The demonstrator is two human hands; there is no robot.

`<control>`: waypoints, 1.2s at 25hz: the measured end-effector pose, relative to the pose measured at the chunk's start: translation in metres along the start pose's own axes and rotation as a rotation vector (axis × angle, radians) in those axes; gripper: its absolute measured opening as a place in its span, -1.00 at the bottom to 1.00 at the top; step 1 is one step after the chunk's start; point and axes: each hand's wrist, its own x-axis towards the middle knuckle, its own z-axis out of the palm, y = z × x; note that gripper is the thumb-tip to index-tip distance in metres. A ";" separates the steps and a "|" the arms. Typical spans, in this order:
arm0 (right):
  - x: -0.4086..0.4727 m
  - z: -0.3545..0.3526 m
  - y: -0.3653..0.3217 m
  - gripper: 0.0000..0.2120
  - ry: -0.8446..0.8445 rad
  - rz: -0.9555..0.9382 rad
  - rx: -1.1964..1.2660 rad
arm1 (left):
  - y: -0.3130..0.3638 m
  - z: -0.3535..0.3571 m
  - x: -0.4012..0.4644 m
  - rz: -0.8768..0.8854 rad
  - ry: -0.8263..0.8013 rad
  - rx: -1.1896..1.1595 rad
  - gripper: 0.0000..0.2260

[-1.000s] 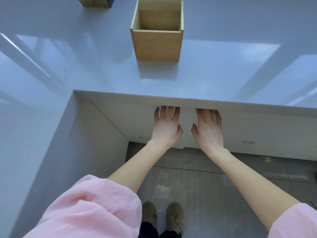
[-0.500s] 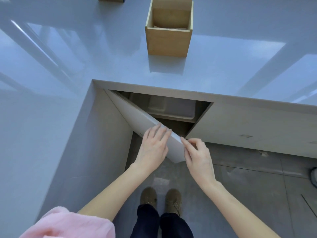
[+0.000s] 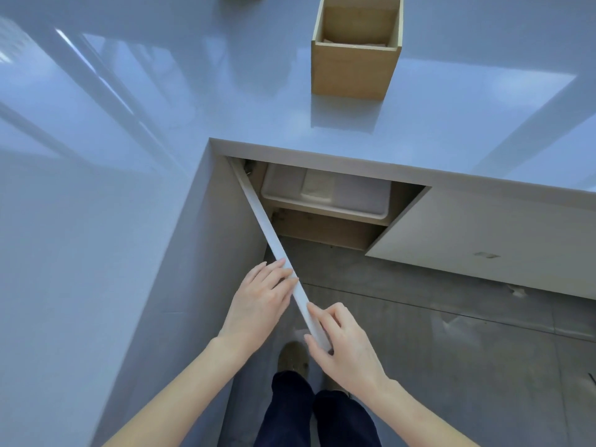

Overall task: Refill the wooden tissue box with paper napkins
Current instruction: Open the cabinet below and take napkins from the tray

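Two hands have swung the cabinet door (image 3: 274, 240) open, left hand (image 3: 258, 304) flat against it, right hand (image 3: 345, 346) pinching its edge, exposing a white bin (image 3: 354, 196) of probable napkins (image 3: 317, 188).

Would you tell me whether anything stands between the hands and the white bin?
Nothing visible: the cabinet door, touched by the left hand and gripped by the right hand, stands aside, exposing the white bin.

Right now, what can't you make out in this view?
Wooden tissue box: head view, its front wall hides most of the inside.
White bin: head view, countertop hides its back; contents blurred.
Cabinet door: head view, seen edge-on, faces hidden.
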 end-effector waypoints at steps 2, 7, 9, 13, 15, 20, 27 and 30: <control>-0.003 0.017 -0.009 -0.47 -0.073 0.073 0.112 | -0.010 -0.004 -0.008 -0.021 -0.005 -0.005 -0.77; -0.006 0.052 -0.034 -0.37 -0.121 0.057 0.244 | -0.027 -0.007 -0.033 -0.306 -0.052 -0.155 -0.61; -0.006 0.060 -0.043 -0.34 -0.164 0.035 0.228 | -0.033 -0.006 -0.042 -0.380 -0.109 -0.199 -0.57; -0.003 0.075 -0.065 -0.30 -0.163 0.030 0.207 | -0.041 -0.011 -0.050 -0.412 -0.167 -0.202 -0.54; -0.002 0.081 -0.074 -0.30 -0.149 0.037 0.195 | -0.043 -0.013 -0.052 -0.419 -0.168 -0.206 -0.54; -0.001 0.080 -0.077 -0.32 -0.145 0.022 0.139 | -0.048 -0.013 -0.050 -0.383 -0.181 -0.149 -0.54; 0.022 0.044 -0.034 -0.40 -0.100 -0.025 -0.041 | -0.039 -0.017 -0.018 -0.241 -0.114 0.138 -0.48; 0.039 0.032 -0.018 -0.34 -0.061 0.061 -0.246 | -0.029 -0.005 -0.002 -0.239 -0.165 0.112 -0.44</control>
